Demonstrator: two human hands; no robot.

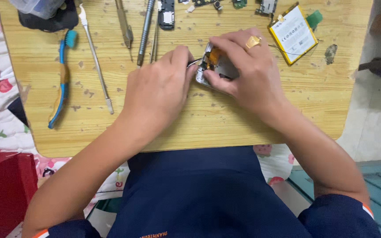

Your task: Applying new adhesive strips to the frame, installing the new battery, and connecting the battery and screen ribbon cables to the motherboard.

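Seen from above, 2 hands work at a wooden table (243, 119). The right hand (248, 72) grips an opened phone (219, 66) at the table's middle. The left hand (159, 90) pinches tweezers (193, 62), tips touching the phone. A battery (293, 33) lies nearby, right; a toothbrush (62, 77) far left.

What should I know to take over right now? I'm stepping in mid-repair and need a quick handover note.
Left hand: closed on thin metal tweezers, tips at the opened silver phone body.
Right hand: grips and steadies the phone body on the light wooden table; gold ring on one finger.
Done: phone is open; its flat yellow-edged white battery lies apart, upper right; small circuit parts lie along the top edge.
Left: the orange flex piece inside the phone sits at the tweezer tips, seemingly not yet settled.
Spare tools: metal spudger, blue toothbrush, grey screwdriver, all to the left.
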